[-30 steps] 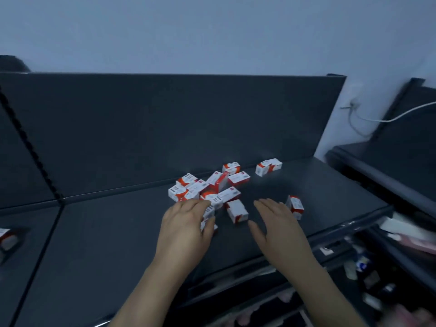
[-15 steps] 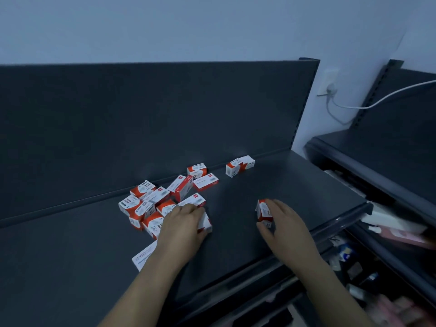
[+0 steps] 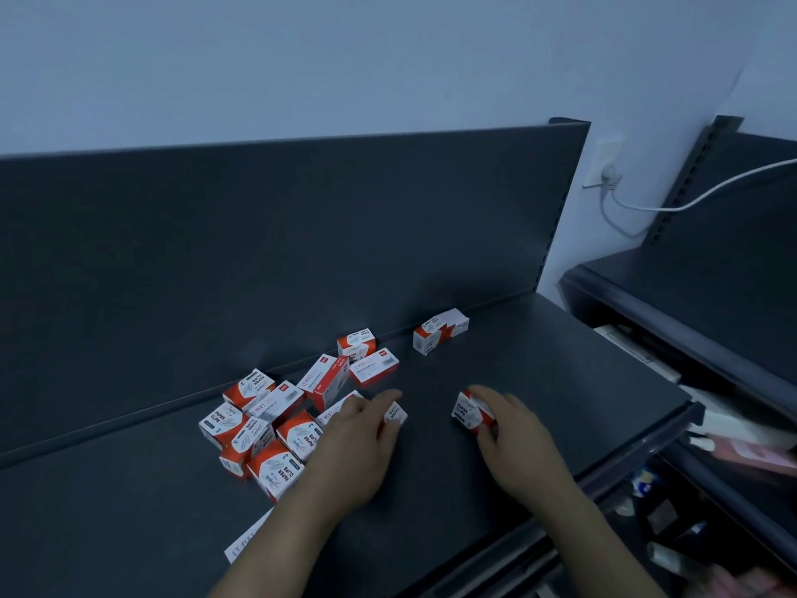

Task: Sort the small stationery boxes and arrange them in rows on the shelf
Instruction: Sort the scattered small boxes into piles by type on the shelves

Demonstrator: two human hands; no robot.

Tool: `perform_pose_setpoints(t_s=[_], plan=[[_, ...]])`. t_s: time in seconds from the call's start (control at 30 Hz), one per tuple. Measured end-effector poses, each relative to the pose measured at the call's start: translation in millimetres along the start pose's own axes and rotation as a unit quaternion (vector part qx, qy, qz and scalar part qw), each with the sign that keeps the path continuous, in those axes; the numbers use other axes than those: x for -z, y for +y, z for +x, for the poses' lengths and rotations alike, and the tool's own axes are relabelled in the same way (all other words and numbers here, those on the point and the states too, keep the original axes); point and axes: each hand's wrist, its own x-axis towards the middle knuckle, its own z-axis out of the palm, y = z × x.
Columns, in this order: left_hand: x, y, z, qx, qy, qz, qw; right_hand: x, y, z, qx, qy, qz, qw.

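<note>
Over the last second the left hand (image 3: 353, 451) slid from the pile's near edge onto a single box (image 3: 394, 413) at its right side. The right hand (image 3: 513, 429) reached a stray red-and-white box (image 3: 471, 411) and closed its fingers around it.

Several of the red-and-white boxes (image 3: 276, 470) heaped on the dark shelf (image 3: 539, 403) carry the printed words "PAPER CLIPS" in capitals, seen sideways or upside down. The box nearest the front shows these words with a "3" at one corner, and the box at the rear left (image 3: 249, 388) shows the same wording and a "3". The flatter boxes, such as one near the back (image 3: 374, 367), bear barcodes and small print too fine to read. A white slip (image 3: 248, 538) at the front edge has illegible marks.
</note>
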Motion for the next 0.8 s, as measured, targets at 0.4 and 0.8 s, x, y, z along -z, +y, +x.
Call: perform_pose_setpoints(t_s=[0.4, 0.8], plan=[[19, 21, -19, 0.163, 0.096, -0.337, 0.922, -1, -27, 47, 0.178, -0.021, 0.095, 0.979], [26, 17, -104, 0.249, 0.296, -0.411, 0.826, -30, -90, 35, 0.318, -0.12, 0.174, 0.924]])
